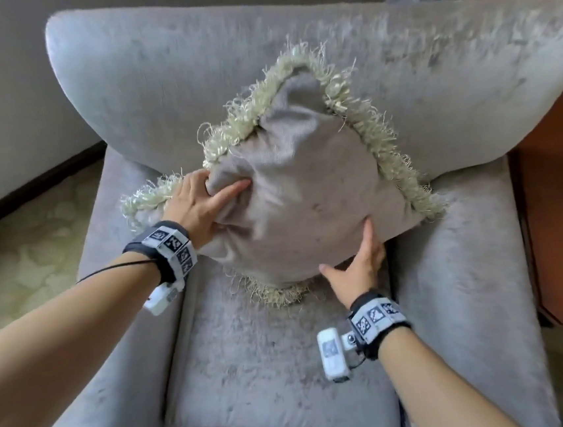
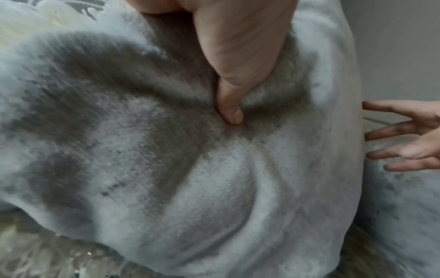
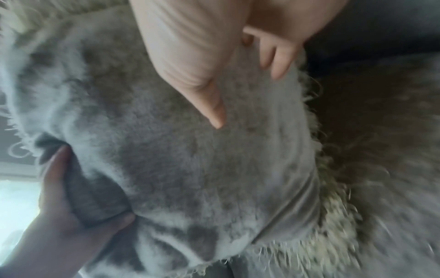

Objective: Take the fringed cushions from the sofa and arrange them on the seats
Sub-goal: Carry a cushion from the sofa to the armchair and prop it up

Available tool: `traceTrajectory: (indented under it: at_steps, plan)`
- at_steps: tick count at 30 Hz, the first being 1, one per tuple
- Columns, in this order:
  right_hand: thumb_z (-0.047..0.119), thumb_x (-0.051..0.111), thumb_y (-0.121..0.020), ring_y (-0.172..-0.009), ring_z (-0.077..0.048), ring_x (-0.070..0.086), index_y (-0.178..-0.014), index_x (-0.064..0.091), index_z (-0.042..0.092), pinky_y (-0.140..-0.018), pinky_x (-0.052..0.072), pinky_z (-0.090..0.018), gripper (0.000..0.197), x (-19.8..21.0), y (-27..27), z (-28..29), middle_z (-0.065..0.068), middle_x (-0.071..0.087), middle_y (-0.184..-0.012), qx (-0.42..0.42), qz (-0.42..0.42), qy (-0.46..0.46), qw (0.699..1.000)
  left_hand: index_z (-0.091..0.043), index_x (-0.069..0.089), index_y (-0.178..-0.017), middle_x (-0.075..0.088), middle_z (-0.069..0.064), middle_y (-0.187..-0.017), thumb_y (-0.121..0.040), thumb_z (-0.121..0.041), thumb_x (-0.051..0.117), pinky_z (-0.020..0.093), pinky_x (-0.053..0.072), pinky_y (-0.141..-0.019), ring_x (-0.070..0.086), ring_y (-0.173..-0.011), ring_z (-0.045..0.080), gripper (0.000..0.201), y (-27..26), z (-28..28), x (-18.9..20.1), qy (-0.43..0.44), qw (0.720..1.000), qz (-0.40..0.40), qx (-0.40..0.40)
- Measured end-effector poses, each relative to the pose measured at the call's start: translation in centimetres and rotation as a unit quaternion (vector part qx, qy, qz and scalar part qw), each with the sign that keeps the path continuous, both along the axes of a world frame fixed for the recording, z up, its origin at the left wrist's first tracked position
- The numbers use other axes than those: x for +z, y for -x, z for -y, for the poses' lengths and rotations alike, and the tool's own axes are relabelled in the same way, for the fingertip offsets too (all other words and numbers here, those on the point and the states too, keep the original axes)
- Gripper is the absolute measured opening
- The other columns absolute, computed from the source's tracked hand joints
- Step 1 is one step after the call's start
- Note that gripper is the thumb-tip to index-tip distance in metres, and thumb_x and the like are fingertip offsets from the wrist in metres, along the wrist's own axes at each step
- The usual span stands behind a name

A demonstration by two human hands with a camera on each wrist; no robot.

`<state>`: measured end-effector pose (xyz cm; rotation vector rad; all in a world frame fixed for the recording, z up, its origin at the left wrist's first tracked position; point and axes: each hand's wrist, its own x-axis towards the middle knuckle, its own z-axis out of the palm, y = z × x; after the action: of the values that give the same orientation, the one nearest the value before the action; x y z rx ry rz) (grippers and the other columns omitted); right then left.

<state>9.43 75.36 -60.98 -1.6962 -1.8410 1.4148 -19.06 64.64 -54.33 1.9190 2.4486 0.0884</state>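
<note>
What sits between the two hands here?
In the head view, only the grey velvet fringed cushion: left hand pinching one side, right hand against its lower edge.

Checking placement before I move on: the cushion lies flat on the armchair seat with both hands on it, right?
Not flat. The head view shows the cushion propped up on the armchair seat, leaning against the backrest. Both hands are on it: the left hand grips its left side, the right hand touches its lower edge.

Bare seat point(image 1: 270, 362) lies open in front; cushion point(image 1: 305, 190) fills the backrest point(image 1: 191, 74) side.
</note>
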Motion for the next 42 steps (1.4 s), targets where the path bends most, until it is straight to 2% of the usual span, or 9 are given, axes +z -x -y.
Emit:
traceTrajectory:
  at_steps: [3,6,10,12,14,17,22,31,42]
  plan:
    - [0.012,0.087,-0.064,-0.144,-0.036,0.019,-0.151,0.010,0.046,-0.115,0.027,-0.044,0.121,2.5,-0.3,-3.5,-0.013,0.004,-0.159,0.047,0.056,-0.153,0.985,-0.039,0.031,-0.146,0.042,0.027,-0.122,-0.069,-0.026,0.077,0.057,0.046,-0.079,0.044,-0.104,0.041,0.090,0.3,0.3,0.1,-0.004,1.000,0.005,0.012]
    - [0.022,0.090,-0.061,-0.147,-0.037,0.007,-0.150,0.002,0.050,-0.117,0.022,-0.055,0.128,3.9,-0.2,-7.6,-0.011,-0.007,-0.162,0.139,0.127,-0.219,0.957,-0.042,0.024,-0.148,0.034,0.029,-0.133,-0.062,-0.022,0.085,0.062,0.048,-0.080,0.044,-0.110,0.046,0.107,1.1,1.2,0.5,0.024,1.000,0.014,0.011]
    - [0.043,0.088,-0.060,-0.148,-0.035,-0.013,-0.150,-0.014,0.041,-0.120,-0.005,-0.052,0.136,4.7,0.1,-11.6,-0.023,-0.005,-0.160,0.285,0.239,-0.236,0.898,-0.043,0.018,-0.148,0.024,0.034,-0.144,-0.054,-0.024,0.091,0.065,0.043,-0.089,0.043,-0.116,0.053,0.120,1.2,1.6,0.9,0.044,0.997,0.037,0.048]
    - [0.047,0.087,-0.060,-0.148,-0.040,-0.002,-0.150,-0.017,0.037,-0.120,0.000,-0.053,0.138,4.5,0.5,-12.5,-0.030,0.017,-0.153,0.326,0.261,-0.220,0.882,-0.048,0.007,-0.149,0.037,0.038,-0.131,-0.056,-0.023,0.089,0.061,0.044,-0.086,0.049,-0.106,0.050,0.126,1.4,1.5,0.7,0.039,0.996,0.048,0.069]
    - [0.044,0.088,-0.060,-0.134,-0.044,0.031,-0.152,-0.014,0.034,-0.115,0.023,-0.050,0.138,4.3,0.9,-12.8,-0.028,0.037,-0.134,0.341,0.269,-0.186,0.881,-0.051,-0.007,-0.147,0.047,0.028,-0.109,-0.057,-0.018,0.085,0.054,0.048,-0.077,0.051,-0.090,0.040,0.133,1.6,1.5,0.2,0.049,0.995,0.063,0.060]
    - [0.030,0.087,-0.063,-0.112,-0.043,0.049,-0.153,-0.003,0.035,-0.099,0.040,-0.047,0.128,3.6,1.1,-11.9,-0.024,0.046,-0.118,0.326,0.266,-0.197,0.885,-0.048,-0.004,-0.148,0.043,0.017,-0.095,-0.057,-0.013,0.077,0.048,0.046,-0.069,0.045,-0.081,0.033,0.127,1.3,1.7,-0.4,0.075,0.993,0.065,0.060]
    - [0.006,0.072,-0.067,-0.093,-0.039,0.055,-0.146,0.000,0.045,-0.083,0.047,-0.043,0.114,4.0,0.5,-11.4,-0.019,0.054,-0.097,0.309,0.205,-0.214,0.904,-0.051,-0.005,-0.147,0.041,0.014,-0.091,-0.062,-0.009,0.074,0.043,0.042,-0.064,0.044,-0.078,0.029,0.123,1.1,2.0,-0.1,0.046,0.995,0.054,0.074]
    - [-0.004,0.066,-0.062,-0.081,-0.038,0.056,-0.145,0.007,0.045,-0.070,0.039,-0.035,0.113,11.2,-0.3,-14.1,-0.017,0.054,-0.085,0.303,0.164,-0.288,0.894,-0.041,0.018,-0.149,0.043,0.015,-0.092,-0.068,-0.020,0.075,0.040,0.039,-0.062,0.042,-0.076,0.029,0.101,1.0,1.6,4.5,-0.046,0.993,0.073,0.080]
    - [0.000,0.068,-0.065,-0.099,-0.039,0.048,-0.150,0.009,0.036,-0.095,0.040,-0.047,0.110,6.3,0.2,-13.1,-0.022,0.053,-0.100,0.328,0.234,-0.293,0.867,-0.045,0.007,-0.148,0.037,0.014,-0.093,-0.061,-0.011,0.074,0.046,0.041,-0.070,0.040,-0.080,0.031,0.115,-0.8,1.1,-0.4,0.056,0.987,0.014,0.151]
